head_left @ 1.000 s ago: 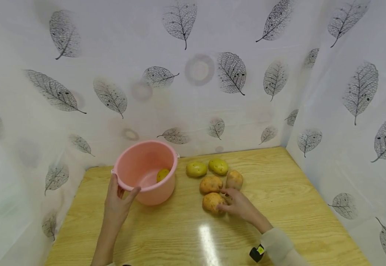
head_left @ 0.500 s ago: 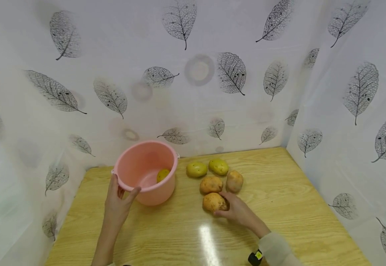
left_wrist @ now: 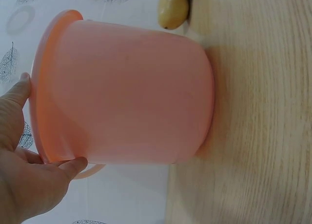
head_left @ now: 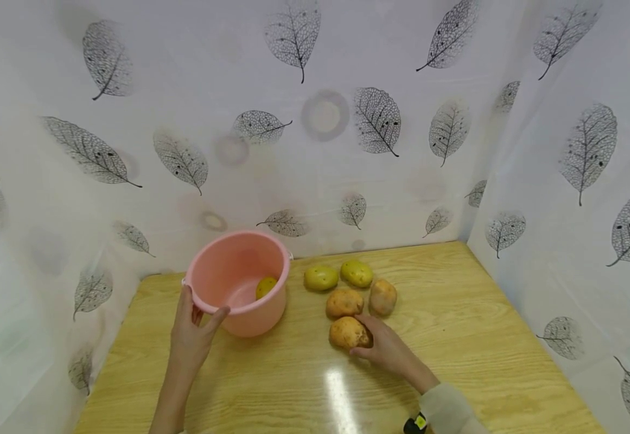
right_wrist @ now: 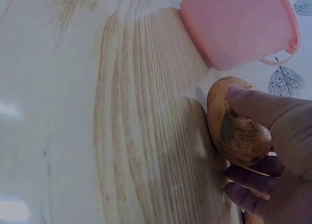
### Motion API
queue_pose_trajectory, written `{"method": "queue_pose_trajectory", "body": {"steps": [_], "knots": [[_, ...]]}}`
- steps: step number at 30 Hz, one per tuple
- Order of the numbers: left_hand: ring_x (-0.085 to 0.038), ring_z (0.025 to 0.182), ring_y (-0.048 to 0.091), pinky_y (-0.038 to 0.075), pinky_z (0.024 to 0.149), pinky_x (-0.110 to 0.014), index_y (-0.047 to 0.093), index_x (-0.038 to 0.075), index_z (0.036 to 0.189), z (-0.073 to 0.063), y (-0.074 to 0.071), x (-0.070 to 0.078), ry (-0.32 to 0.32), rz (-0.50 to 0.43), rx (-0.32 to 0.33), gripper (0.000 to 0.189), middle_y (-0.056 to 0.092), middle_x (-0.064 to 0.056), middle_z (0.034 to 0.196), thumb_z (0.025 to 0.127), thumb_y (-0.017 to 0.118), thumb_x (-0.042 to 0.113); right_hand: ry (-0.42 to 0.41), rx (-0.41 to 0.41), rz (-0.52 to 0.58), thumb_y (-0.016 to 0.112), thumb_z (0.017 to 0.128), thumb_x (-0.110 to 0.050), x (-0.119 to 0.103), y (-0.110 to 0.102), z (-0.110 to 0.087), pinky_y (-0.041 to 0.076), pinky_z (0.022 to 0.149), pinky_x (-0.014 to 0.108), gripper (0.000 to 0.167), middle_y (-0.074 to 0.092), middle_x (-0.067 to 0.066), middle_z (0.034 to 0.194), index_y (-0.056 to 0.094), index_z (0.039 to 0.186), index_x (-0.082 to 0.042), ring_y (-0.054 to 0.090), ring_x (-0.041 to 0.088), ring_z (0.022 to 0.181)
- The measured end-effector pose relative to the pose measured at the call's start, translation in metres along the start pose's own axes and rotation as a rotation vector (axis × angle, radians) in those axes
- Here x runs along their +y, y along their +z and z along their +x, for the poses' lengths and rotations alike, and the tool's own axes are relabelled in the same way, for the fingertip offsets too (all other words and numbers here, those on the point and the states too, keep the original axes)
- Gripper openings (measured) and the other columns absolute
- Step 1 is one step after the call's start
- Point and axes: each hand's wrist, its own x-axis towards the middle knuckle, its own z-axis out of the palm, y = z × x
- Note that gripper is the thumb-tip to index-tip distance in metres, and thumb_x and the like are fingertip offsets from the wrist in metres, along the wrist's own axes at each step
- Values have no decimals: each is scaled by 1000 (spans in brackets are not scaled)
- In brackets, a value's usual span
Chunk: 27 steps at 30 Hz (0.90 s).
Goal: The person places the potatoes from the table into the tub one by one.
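Observation:
My left hand (head_left: pixel 189 340) grips the rim of a pink bucket (head_left: pixel 257 318), thumb and fingers on either side of it. One yellowish potato (head_left: pixel 264 287) lies inside the bucket. In the left wrist view the bucket (left_wrist: pixel 131 87) stands with its base on the table. To the right, my right hand (head_left: pixel 389 351) holds the nearest brown potato (head_left: pixel 346 333), thumb on its near side and fingers on its far side. The right wrist view shows dark, rough patches on this potato (right_wrist: pixel 239 133). Just behind it, another brown potato (head_left: pixel 344 302) rests on the table.
Two greenish potatoes (head_left: pixel 321 278) lie side by side at the back, right of the bucket. A paler brown potato (head_left: pixel 383 297) sits at the right of the group. The wooden table (head_left: pixel 271 392) ends at a white leaf-printed curtain (head_left: pixel 315 181).
My right hand has moved slightly toward the table's front, its fingers now around the nearest brown potato. The left hand and the bucket stay in place.

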Motion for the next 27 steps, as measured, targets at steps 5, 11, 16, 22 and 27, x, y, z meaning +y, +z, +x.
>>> {"method": "queue_pose_trajectory", "body": {"steps": [5, 11, 16, 22, 27], "knots": [[-32, 154, 24, 30, 114, -11, 1, 21, 168, 1, -1, -1, -9, 5, -3, 102, 7, -9, 172, 98, 75, 21, 0, 11, -7, 88, 84, -29, 2, 3, 1, 46, 110, 60, 75, 60, 19, 140, 55, 144, 2, 56, 38, 129], [-33, 154, 23, 30, 115, -12, -1, 20, 167, 2, -1, 0, -23, 10, -9, 103, 4, -9, 172, 98, 74, 20, 7, 8, -11, 87, 85, -32, 3, 4, 0, 43, 112, 61, 76, 58, 19, 142, 54, 145, 1, 53, 40, 132], [-34, 153, 25, 30, 113, -9, 2, 19, 168, 2, -1, -1, -3, 17, -6, 101, 9, -12, 171, 98, 75, 19, -4, 1, -12, 86, 87, -34, 1, 4, 0, 45, 111, 60, 77, 59, 18, 141, 53, 145, 2, 54, 39, 131], [-35, 152, 27, 31, 112, -8, 3, 21, 168, 2, -2, -2, 28, 5, -7, 101, 11, -12, 171, 97, 75, 17, -13, -3, -9, 86, 86, -33, -5, -1, 1, 47, 109, 59, 78, 59, 20, 139, 52, 146, 4, 57, 39, 127], [-34, 152, 27, 31, 111, -7, 5, 22, 168, 4, -2, -3, 27, 14, -2, 100, 13, -13, 170, 97, 75, 18, -24, 0, -1, 86, 86, -33, -14, -8, 4, 50, 106, 58, 80, 60, 20, 136, 51, 147, 4, 58, 38, 124]]}}
